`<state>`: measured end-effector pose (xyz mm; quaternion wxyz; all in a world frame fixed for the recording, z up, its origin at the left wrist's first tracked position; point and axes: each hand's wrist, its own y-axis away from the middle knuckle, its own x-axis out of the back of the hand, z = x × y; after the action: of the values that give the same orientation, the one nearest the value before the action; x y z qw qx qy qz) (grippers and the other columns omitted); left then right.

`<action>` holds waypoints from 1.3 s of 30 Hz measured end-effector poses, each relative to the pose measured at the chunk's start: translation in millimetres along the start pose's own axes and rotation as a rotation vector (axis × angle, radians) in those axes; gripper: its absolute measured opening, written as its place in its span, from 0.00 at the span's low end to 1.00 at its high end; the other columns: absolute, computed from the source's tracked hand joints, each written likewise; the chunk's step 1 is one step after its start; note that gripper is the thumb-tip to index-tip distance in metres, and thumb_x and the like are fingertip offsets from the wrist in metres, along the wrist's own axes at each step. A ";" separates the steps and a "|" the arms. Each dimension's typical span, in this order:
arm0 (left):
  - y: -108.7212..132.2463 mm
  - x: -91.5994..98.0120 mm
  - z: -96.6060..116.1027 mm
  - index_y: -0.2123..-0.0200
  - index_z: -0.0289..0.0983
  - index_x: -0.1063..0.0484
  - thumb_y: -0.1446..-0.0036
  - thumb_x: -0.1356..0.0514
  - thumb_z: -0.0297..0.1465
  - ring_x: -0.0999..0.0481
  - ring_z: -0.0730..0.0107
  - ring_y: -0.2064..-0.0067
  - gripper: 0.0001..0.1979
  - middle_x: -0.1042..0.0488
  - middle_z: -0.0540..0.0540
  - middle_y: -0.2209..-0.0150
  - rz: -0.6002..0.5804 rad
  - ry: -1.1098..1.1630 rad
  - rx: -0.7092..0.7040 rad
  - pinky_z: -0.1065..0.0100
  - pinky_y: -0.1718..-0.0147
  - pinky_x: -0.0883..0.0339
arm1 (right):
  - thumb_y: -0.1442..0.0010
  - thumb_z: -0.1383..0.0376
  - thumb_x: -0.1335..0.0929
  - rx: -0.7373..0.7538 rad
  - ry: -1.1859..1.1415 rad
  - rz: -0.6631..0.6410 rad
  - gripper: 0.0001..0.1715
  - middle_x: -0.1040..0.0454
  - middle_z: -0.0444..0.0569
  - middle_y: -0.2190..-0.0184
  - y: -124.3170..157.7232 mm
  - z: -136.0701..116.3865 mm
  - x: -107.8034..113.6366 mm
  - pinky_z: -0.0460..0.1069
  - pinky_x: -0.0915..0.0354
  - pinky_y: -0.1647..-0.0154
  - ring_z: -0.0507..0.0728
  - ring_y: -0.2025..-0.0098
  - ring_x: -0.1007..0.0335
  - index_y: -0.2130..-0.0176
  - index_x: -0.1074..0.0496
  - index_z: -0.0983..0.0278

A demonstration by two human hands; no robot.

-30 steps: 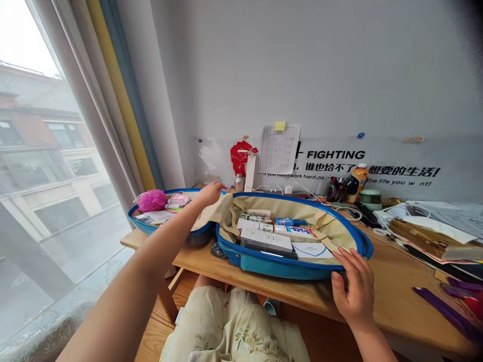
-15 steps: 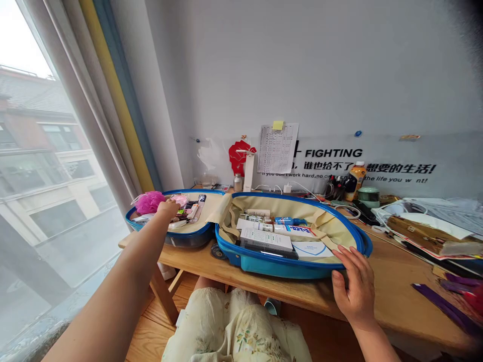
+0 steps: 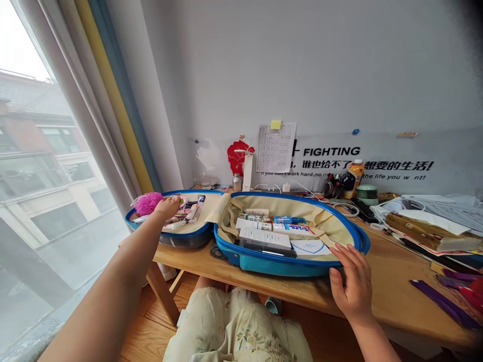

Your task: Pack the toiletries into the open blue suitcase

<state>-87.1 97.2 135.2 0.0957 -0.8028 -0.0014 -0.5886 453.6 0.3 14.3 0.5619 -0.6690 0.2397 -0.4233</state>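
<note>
An open blue suitcase lies on the wooden desk in two halves. My left hand reaches into the left half, fingers curled over small toiletries beside a pink bath pouf; what it grips is hidden. My right hand rests open on the near rim of the right half, fingers spread. That half holds white boxes, a blue-and-white tube and a white pouch under beige straps.
A window with curtains fills the left. Against the wall stand an orange bottle, a pen cup, a green jar and cables. Papers and a brown box pile up at the right, with purple strips near the desk's front.
My left hand let go of the beige divider flap at the suitcase hinge and moved left onto the toiletries in the left half. The right hand stayed on the rim.
</note>
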 end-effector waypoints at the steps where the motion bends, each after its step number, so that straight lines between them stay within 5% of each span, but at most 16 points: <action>1: -1.1 5.8 4.3 0.44 0.33 0.35 0.33 0.54 0.30 0.26 0.52 0.45 0.18 0.25 0.32 0.48 0.026 0.016 -0.005 0.57 0.52 0.30 | 0.33 0.62 0.40 -0.005 -0.004 -0.001 0.23 0.28 0.57 0.46 0.0 -0.3 -0.2 0.65 0.39 0.39 0.66 0.38 0.37 0.40 0.35 0.61; 6: -12.1 49.8 50.0 0.42 0.33 0.39 0.30 0.61 0.32 0.25 0.56 0.47 0.20 0.26 0.34 0.48 0.150 0.103 -0.126 0.60 0.51 0.32 | 0.33 0.63 0.40 0.000 -0.018 0.022 0.23 0.28 0.57 0.47 0.1 -0.1 -1.0 0.64 0.40 0.38 0.66 0.38 0.37 0.40 0.34 0.61; 11: -11.6 86.9 133.7 0.37 0.40 0.44 0.29 0.59 0.36 0.29 0.60 0.41 0.21 0.32 0.40 0.41 0.195 0.181 -0.420 0.63 0.47 0.34 | 0.33 0.64 0.40 0.023 0.007 0.010 0.25 0.28 0.58 0.47 -0.1 1.5 -0.8 0.64 0.39 0.40 0.66 0.38 0.37 0.39 0.36 0.61; 16: -7.3 95.3 211.1 0.37 0.42 0.41 0.30 0.56 0.35 0.29 0.60 0.41 0.21 0.31 0.40 0.42 0.112 0.202 -0.672 0.64 0.47 0.33 | 0.33 0.62 0.41 -0.002 0.006 0.004 0.23 0.28 0.57 0.47 1.2 2.3 -1.3 0.65 0.38 0.41 0.66 0.39 0.36 0.40 0.35 0.60; 20: -13.1 87.2 244.5 0.37 0.38 0.39 0.31 0.55 0.33 0.28 0.57 0.42 0.21 0.30 0.37 0.42 0.014 0.193 -0.738 0.62 0.48 0.33 | 0.33 0.62 0.40 -0.011 -0.008 -0.002 0.23 0.28 0.57 0.47 0.0 0.1 0.4 0.65 0.38 0.41 0.66 0.39 0.36 0.40 0.35 0.60; 27: -16.4 62.3 258.4 0.39 0.38 0.35 0.33 0.51 0.33 0.25 0.56 0.46 0.21 0.29 0.34 0.43 -0.126 0.192 -0.739 0.59 0.50 0.31 | 0.34 0.64 0.40 0.009 -0.021 0.005 0.24 0.28 0.57 0.46 -1.5 -1.2 2.0 0.64 0.39 0.40 0.66 0.38 0.37 0.39 0.35 0.61; 32: -14.7 65.9 251.2 0.38 0.41 0.36 0.34 0.49 0.32 0.26 0.59 0.44 0.22 0.30 0.40 0.41 -0.084 0.244 -0.700 0.62 0.47 0.32 | 0.33 0.62 0.41 0.007 -0.002 -0.009 0.24 0.28 0.57 0.47 -0.9 0.7 1.4 0.65 0.38 0.41 0.67 0.39 0.37 0.40 0.36 0.60; 36: -20.3 81.9 227.3 0.37 0.44 0.37 0.32 0.54 0.33 0.31 0.63 0.40 0.22 0.33 0.44 0.39 0.074 0.321 -0.579 0.65 0.43 0.35 | 0.33 0.63 0.40 0.021 -0.003 0.003 0.23 0.28 0.58 0.48 -0.4 2.5 0.3 0.65 0.37 0.42 0.67 0.39 0.36 0.40 0.36 0.61; 39: -27.9 86.7 188.1 0.36 0.44 0.38 0.31 0.58 0.33 0.34 0.62 0.38 0.23 0.35 0.43 0.38 0.178 0.344 -0.401 0.64 0.42 0.36 | 0.33 0.62 0.40 0.012 -0.009 -0.002 0.23 0.28 0.58 0.47 0.4 3.8 -0.7 0.65 0.38 0.41 0.67 0.39 0.36 0.41 0.35 0.61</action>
<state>114.0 144.2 167.1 -0.0151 -0.6910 0.2020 -0.6939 456.4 2.8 13.7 0.5666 -0.6679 0.2341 -0.4220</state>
